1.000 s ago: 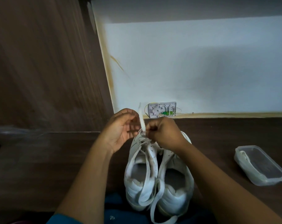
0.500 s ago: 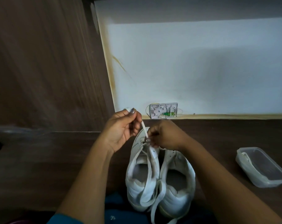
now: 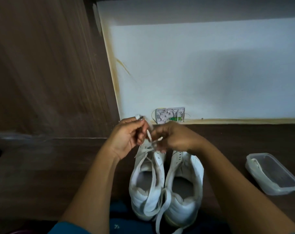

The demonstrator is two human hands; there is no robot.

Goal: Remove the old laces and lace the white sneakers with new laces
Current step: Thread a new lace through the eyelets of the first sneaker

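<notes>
Your dark wooden tabletop (image 3: 59, 174) fills the lower frame. At lower centre the white sneakers (image 3: 160, 176) stand on it side by side, touching. Well apart at lower right lies a clear plastic container (image 3: 275, 176), possibly holding something pale.

No legible text or brand on sneakers (image 3: 182, 206), container (image 3: 271, 176) or wall box (image 3: 170, 114).

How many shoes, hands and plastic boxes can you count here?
White sneakers: 2, the left sneaker and the right sneaker
Hands: 2, the left hand and the right hand, both pinching the lace
Plastic container: 1
Total: 5
</notes>
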